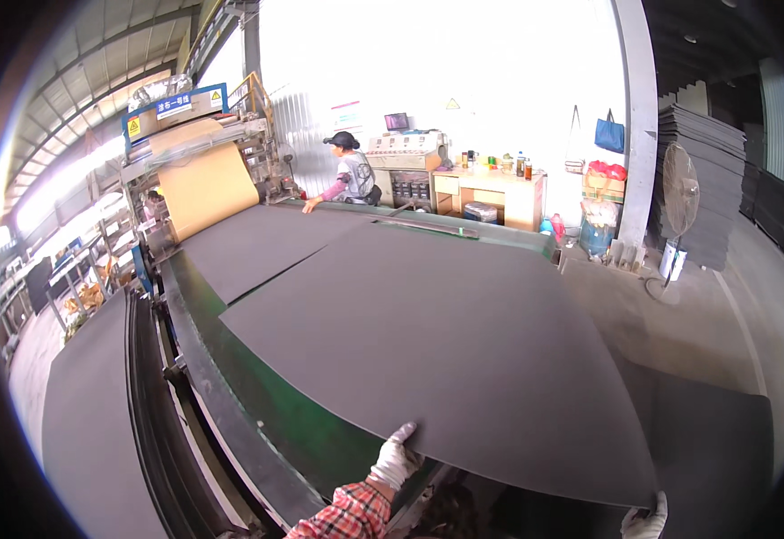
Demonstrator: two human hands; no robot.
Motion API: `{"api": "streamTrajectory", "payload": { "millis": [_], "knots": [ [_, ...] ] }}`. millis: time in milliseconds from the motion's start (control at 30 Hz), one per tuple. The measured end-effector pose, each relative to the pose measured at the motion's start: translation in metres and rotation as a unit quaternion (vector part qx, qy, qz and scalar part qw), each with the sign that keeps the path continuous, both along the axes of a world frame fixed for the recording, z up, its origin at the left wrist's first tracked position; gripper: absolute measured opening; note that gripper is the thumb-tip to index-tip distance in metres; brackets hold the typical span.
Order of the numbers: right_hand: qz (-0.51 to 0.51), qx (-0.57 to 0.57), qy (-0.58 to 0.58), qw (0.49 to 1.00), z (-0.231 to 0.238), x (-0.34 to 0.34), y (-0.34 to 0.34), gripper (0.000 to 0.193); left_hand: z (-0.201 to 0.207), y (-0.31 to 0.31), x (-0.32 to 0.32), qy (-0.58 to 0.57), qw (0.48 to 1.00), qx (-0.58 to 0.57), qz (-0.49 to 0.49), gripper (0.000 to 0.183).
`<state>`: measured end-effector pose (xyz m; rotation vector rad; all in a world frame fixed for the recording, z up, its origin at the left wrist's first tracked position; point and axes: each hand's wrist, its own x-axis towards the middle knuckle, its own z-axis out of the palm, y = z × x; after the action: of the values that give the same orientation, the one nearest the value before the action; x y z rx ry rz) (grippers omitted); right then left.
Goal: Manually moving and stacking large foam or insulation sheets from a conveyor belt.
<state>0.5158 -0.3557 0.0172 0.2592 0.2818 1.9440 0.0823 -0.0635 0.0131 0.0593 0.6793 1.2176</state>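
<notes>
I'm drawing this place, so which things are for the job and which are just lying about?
Seem part of the job:
near gray sheet, held by the left hand and right hand
far gray sheet
green machine bed

Seem just lying about:
standing fan
blue bag, hung up
wooden desk

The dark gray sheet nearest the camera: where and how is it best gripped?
Probably by the near edge of the dark gray sheet, coming from the near side, each grip pinching it, wide apart. It is broad, flat and thin, and that edge seems to reach past the green belt, leaving room underneath. The left hand is on that edge, the right hand at its corner.
</notes>
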Motion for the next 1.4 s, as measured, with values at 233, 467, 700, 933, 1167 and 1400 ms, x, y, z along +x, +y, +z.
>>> {"api": "streamTrajectory", "payload": {
  "millis": [233,467,700,933,1167,1400],
  "knots": [
    [-0.425,-0.121,-0.668,0.598,0.077,-0.125,0.085,0.022,0.008,0.038,-0.026,0.055,0.995,0.048,0.069,0.030],
    [-0.354,0.264,-0.851,0.283,0.040,-0.181,0.120,0.048,0.066,-0.093,0.074,0.016,0.971,0.084,-0.224,0.033],
    [-0.241,-0.274,-0.216,0.906,-0.038,-0.157,0.095,0.039,0.019,-0.027,0.013,0.013,0.997,-0.018,-0.072,0.010],
    [-0.169,-0.329,-0.165,0.914,-0.144,-0.139,0.065,0.027,-0.010,-0.010,-0.054,0.185,0.970,0.067,0.143,0.024],
    [0.116,-0.140,-0.404,0.897,-0.123,-0.187,0.101,0.041,-0.032,-0.123,0.002,0.587,0.730,0.347,-0.043,0.032],
    [-0.035,-0.263,-0.358,0.895,-0.199,-0.113,0.069,0.038,-0.044,-0.190,0.024,0.788,0.299,0.448,-0.299,0.050]
  ]
}}
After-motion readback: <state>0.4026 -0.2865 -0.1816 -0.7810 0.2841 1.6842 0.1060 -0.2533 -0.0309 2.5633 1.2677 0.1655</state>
